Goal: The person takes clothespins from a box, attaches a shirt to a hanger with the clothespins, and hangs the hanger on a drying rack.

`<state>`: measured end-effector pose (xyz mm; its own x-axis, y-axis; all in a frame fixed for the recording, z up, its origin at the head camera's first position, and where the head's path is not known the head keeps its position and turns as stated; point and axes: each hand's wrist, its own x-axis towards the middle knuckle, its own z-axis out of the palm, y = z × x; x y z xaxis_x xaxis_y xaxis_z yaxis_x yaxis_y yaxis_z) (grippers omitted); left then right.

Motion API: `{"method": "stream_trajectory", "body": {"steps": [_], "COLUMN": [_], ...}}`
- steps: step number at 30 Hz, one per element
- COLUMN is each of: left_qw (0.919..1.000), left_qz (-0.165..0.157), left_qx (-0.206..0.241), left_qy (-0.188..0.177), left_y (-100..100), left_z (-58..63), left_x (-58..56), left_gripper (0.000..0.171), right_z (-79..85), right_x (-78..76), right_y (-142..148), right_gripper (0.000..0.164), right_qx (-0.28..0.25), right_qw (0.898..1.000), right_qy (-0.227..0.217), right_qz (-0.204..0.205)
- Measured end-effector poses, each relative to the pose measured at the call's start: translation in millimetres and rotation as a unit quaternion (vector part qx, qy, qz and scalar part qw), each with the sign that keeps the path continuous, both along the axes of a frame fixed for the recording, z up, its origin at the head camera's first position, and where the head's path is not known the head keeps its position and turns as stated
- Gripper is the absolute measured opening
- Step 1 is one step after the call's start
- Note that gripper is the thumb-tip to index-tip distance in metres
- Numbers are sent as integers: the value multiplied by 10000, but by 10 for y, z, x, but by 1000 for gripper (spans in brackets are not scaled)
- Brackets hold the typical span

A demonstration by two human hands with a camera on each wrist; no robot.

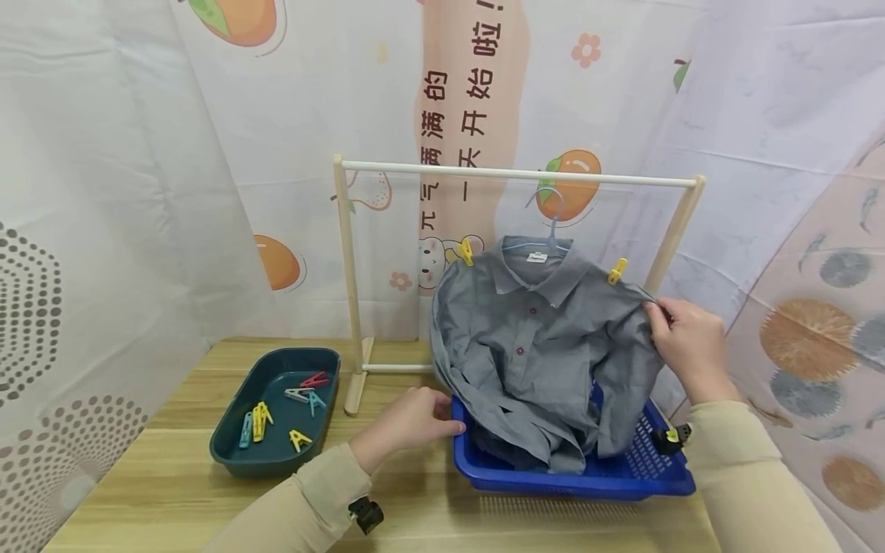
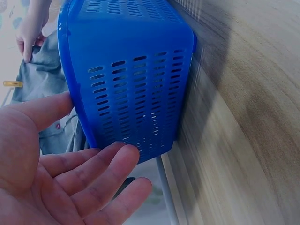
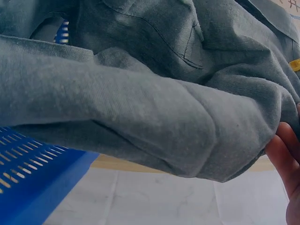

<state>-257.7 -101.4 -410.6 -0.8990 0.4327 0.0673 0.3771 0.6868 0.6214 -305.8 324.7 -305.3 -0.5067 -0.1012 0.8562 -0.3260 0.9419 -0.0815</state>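
Note:
A grey button shirt (image 1: 532, 330) is on a pale blue hanger (image 1: 552, 243), with one yellow clothespin (image 1: 467, 252) on one shoulder and another clothespin (image 1: 618, 271) on the other. The hanger's hook appears just below the white rod. My right hand (image 1: 690, 347) pinches the shirt at the upper sleeve on the right; in the right wrist view its fingers (image 3: 285, 147) are at the cloth. At the left end of the blue basket (image 1: 581, 484), my left hand (image 1: 408, 426) touches the rim with its thumb, its other fingers loosely extended beside the perforated wall (image 2: 136, 89). The shirt's lower part lies in the basket.
A wooden rack with a white rod (image 1: 512, 171) stands behind the basket. To the left, a dark green tray (image 1: 224, 442) holds several clothespins (image 1: 259, 422) on the wooden table (image 1: 159, 461). Printed curtains (image 1: 311, 115) hang behind and at both sides.

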Motion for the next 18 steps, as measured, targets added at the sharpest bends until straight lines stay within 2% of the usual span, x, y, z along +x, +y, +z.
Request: {"method": "stream_trajectory", "body": {"steps": [2,9,18], "left_qw": [10000,9999,9999], "left_qz": [4,58,107], "left_qx": [-51,-93,-87], "left_qy": [42,78,47], "left_y": [2,17,23], "left_z": [8,19,32], "left_x": [4,19,22], "left_gripper": [51,43,47], "right_z": [-9,0,120], "right_x": [-33,-156,-302], "right_y": [0,12,25], "right_gripper": [37,28,26], "right_qx": [-16,-113,-245], "right_qw": [10000,9999,9997], "right_qy": [-27,-84,-37], "right_qz": [-11,5,-22]}}
